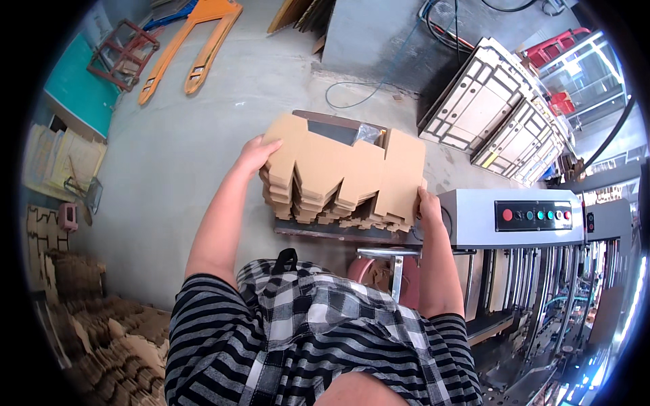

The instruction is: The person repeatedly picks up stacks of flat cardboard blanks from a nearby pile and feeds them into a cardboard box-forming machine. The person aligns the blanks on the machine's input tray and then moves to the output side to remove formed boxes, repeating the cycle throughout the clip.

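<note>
A person's left hand (256, 155) and right hand (428, 206) are gripping opposite edges of a cut cardboard stack (352, 159), fingers curled closed, over a dark platform (318, 232) beside a grey control box (472, 215). Its lower layers (276, 196) are sitting unevenly; a loosening grip could spill them.

The cardboard stack (345, 154) has a control panel (538, 216) on its right — pallet jack (211, 47) beyond its left, boards (474, 101) beyond its right.

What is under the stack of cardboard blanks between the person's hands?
A dark platform shows past the near and far edges of the stack; crumpled clear plastic shows at its far notch. The rest beneath is covered.
</note>
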A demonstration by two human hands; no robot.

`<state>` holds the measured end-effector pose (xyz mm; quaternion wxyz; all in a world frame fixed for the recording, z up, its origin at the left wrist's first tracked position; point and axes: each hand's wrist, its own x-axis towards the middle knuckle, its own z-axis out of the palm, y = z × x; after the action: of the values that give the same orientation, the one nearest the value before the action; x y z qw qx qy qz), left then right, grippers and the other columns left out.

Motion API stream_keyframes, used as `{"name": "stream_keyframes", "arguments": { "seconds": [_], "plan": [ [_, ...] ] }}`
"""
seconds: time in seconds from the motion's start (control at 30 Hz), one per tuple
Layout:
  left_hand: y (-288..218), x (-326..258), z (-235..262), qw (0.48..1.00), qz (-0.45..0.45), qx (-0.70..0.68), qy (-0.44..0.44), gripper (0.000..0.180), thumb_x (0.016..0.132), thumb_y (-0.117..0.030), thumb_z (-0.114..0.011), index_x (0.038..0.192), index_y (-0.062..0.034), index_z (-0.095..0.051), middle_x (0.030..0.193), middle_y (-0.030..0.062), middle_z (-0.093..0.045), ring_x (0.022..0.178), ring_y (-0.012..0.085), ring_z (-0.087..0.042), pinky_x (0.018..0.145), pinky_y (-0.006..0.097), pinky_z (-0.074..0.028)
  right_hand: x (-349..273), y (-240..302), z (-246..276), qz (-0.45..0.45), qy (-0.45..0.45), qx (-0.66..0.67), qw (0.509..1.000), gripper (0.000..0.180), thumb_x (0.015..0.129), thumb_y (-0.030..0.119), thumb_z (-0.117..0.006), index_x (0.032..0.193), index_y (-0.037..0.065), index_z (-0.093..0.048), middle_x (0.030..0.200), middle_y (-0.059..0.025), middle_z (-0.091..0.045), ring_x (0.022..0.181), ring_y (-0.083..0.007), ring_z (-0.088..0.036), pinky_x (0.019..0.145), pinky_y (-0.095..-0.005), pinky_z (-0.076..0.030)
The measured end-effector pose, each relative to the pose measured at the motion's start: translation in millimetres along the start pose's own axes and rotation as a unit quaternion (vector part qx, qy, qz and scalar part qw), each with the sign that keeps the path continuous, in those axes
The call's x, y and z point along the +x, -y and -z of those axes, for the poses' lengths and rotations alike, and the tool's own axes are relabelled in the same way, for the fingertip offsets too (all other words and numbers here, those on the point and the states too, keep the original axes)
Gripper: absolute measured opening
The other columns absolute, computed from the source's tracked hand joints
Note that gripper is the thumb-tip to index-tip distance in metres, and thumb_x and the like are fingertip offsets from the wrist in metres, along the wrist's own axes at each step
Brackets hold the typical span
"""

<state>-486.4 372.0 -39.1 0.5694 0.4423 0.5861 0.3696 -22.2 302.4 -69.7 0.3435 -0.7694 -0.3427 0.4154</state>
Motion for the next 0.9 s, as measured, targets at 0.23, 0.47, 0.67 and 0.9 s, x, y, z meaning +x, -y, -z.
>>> {"name": "stream_keyframes", "arguments": {
  "seconds": [0.23, 0.47, 0.67, 0.9],
  "plan": [
    [7.6, 13.9, 8.6, 0.997, 0.079, 0.011, 0.002, 0.059, 0.085, -0.042, -0.064, 0.125, 0.0006, -0.055, 0.120, 0.0145, -0.061, 0.111, 0.0224, -0.057, 0.095, 0.036, -0.042, -4.3, 16.0, -0.5, -0.126, -0.015, 0.067, 0.990, 0.057, 0.083, 0.053, -0.063, 0.114, 0.005, -0.061, 0.098, -0.0095, -0.064, 0.076, -0.0191, -0.061, 0.067, -0.0348, -0.047],
    [14.0, 14.6, 5.8, 0.991, 0.098, -0.072, 0.052, 0.063, 0.084, -0.042, -0.065, 0.123, 0.0056, -0.054, 0.123, 0.0176, -0.059, 0.115, 0.0257, -0.055, 0.097, 0.037, -0.041, -1.9, 20.2, -5.4, -0.133, 0.033, 0.060, 0.989, 0.074, 0.077, 0.057, -0.068, 0.125, 0.002, -0.055, 0.120, -0.0131, -0.060, 0.106, -0.0243, -0.058, 0.084, -0.0374, -0.047],
    [10.1, 7.4, 3.9, 0.991, 0.067, -0.096, 0.058, 0.063, 0.084, -0.039, -0.065, 0.127, 0.0040, -0.050, 0.124, 0.0171, -0.058, 0.115, 0.0254, -0.055, 0.097, 0.038, -0.042, -21.3, 41.4, 8.2, -0.076, 0.084, 0.124, 0.986, 0.071, 0.079, 0.048, -0.071, 0.124, -0.004, -0.052, 0.117, -0.0170, -0.060, 0.102, -0.0276, -0.061, 0.086, -0.0418, -0.049],
    [9.2, -1.7, 2.7, 0.992, 0.022, -0.098, 0.073, 0.066, 0.085, -0.036, -0.065, 0.136, -0.0008, -0.043, 0.129, 0.0151, -0.054, 0.119, 0.0243, -0.051, 0.100, 0.038, -0.039, -30.5, 23.9, 8.0, -0.002, 0.111, 0.286, 0.952, 0.058, 0.080, 0.027, -0.070, 0.122, -0.007, -0.051, 0.112, -0.0180, -0.062, 0.098, -0.0276, -0.063, 0.084, -0.0406, -0.053]
  ]
}}
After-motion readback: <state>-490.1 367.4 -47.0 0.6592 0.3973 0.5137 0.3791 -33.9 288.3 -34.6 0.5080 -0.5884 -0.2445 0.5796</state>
